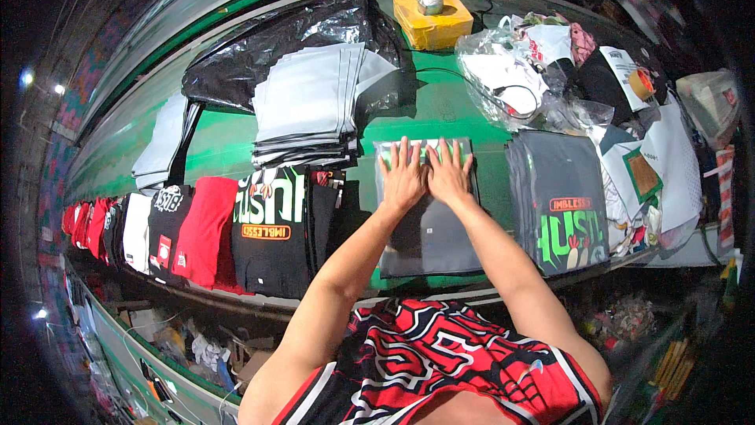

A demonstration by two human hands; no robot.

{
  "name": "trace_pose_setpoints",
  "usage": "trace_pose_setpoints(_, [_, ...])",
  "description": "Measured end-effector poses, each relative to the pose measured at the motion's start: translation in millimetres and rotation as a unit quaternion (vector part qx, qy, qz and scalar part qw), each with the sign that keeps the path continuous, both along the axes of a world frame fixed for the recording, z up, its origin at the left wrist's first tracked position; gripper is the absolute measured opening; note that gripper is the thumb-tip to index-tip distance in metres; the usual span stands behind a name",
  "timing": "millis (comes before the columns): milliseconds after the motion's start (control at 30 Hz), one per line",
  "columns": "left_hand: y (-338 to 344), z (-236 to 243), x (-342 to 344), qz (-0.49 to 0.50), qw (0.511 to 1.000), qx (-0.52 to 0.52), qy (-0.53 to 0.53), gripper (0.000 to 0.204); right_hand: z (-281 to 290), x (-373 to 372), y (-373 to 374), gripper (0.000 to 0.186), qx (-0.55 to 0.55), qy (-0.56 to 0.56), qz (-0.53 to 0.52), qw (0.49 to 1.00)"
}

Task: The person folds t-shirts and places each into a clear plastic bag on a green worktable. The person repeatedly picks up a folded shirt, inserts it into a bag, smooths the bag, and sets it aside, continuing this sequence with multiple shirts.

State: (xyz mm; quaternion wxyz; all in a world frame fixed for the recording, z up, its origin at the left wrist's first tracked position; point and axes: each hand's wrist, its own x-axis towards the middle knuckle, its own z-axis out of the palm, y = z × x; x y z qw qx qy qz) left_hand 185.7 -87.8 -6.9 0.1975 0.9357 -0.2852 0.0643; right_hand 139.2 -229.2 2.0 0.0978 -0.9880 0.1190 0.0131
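A folded black garment in a clear plastic bag (429, 244) lies flat on the green table in front of me. Both palms press down near its far end, side by side. My left hand (403, 177) rests open on the plastic, fingers stretched and slightly spread. Beside it my right hand (450, 175) also lies open, its fingers pointing away from me. Just to the right sits a stack of bagged dark shirts (554, 169) with a green and orange print. To the left are folded black shirts (271, 256) with a similar print.
Further left runs a row of folded garments, including a red one (206, 228). Beyond my hands are stacked grey plastic bags (303, 99), black plastic sheeting (228, 63) and a yellow box (417, 24). At right lie a clear bag of clothes (499, 79) and a tape roll (641, 84).
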Motion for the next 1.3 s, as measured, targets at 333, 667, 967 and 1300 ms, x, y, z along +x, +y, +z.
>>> trace_pose_setpoints(333, [-0.6, 12.0, 1.4, 0.039, 0.99, 0.074, 0.11, 0.065, -7.1, 1.6, -1.0, 0.058, 0.013, -0.013, -0.011, 1.0])
trace_pose_setpoints(667, [2.0, 1.6, 0.7, 0.033, 0.994, 0.076, 0.066, 0.065, -8.1, -43.8, 11.2, 0.064, 0.015, -0.061, -0.01, 0.998])
trace_pose_setpoints(967, [8.8, -5.8, -29.0, 0.026, 0.997, 0.059, 0.045, 0.062, -8.8, -49.7, 13.0, 0.061, -0.004, -0.082, -0.008, 0.997])
trace_pose_setpoints(1300, [52.2, 10.5, -101.0, -0.009, 0.995, 0.082, 0.053, 0.064, -18.1, -49.4, 12.0, 0.057, -0.001, -0.091, -0.011, 0.996])
